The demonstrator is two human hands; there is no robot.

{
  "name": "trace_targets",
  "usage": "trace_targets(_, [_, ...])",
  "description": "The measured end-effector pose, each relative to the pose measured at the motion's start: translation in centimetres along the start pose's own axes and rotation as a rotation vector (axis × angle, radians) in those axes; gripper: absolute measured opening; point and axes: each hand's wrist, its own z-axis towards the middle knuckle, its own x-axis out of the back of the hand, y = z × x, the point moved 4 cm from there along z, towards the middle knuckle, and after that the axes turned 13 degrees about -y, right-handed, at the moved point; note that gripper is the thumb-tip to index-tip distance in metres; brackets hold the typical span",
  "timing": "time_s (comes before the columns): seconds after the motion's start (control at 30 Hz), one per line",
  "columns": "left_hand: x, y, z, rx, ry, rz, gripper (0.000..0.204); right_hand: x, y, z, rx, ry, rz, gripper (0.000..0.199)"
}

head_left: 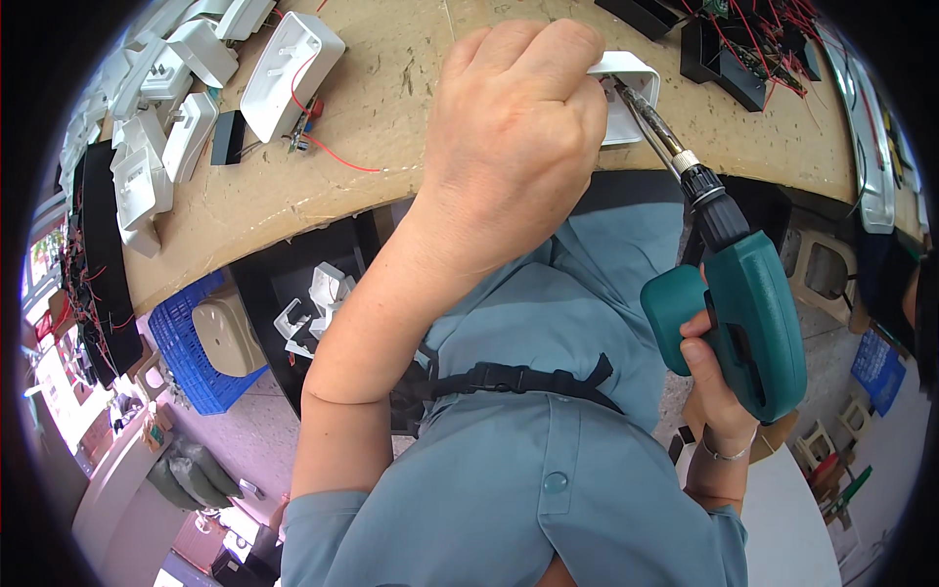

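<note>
My right hand (722, 401) is wrapped round the handle of a green pistol-shaped soldering gun (768, 303) with a black collar and a long metal tip. The tip points up and left into a small white plastic housing (634, 67) at the table's near edge. My left hand (518, 127) is closed in a fist at the housing's left side and holds it there. The fist hides part of the housing, and whatever the tip touches inside is too small to make out.
White plastic housings (289, 73) lie at the left of the worktable (391, 78), one with a red wire and a small circuit board (300, 137). Black cases (719, 64) with red wires are at the back right. Below the table stand a blue basket (191, 352) and a black bin (269, 303).
</note>
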Motion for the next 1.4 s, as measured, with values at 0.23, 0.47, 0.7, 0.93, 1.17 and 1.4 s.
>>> trace_targets(0.23, [0.1, 0.1, 0.0, 0.021, -0.065, 0.011, 0.009, 0.1, 0.0, 0.6, 0.079, -0.056, -0.217, 0.040])
trace_targets(0.47, [0.1, 0.1, 0.1, 0.025, -0.056, 0.001, 0.007, 0.0, 0.5, 0.4, 0.107, -0.057, -0.286, 0.043])
trace_targets(0.7, [0.2, -0.3, 0.3, -0.282, 0.366, -0.085, 0.013, -0.4, 0.8, 0.0, 0.154, -0.028, -0.224, 0.045])
trace_targets(0.93, [2.0, 1.3, 1.5, 0.025, -0.236, 0.094, 0.007, -0.7, 0.6, -0.3, 0.074, 0.018, -0.073, 0.040])
trace_targets(1.17, [0.0, -0.4, 0.8, -0.307, 0.310, 0.051, 0.007, -0.8, -0.1, -0.8, -0.021, 0.037, 0.122, 0.032])
trace_targets(1.4, [0.5, 0.1, 0.2, -0.312, 0.296, 0.056, 0.005, 0.3, 0.9, -2.2, 0.026, -0.074, 0.147, 0.056])
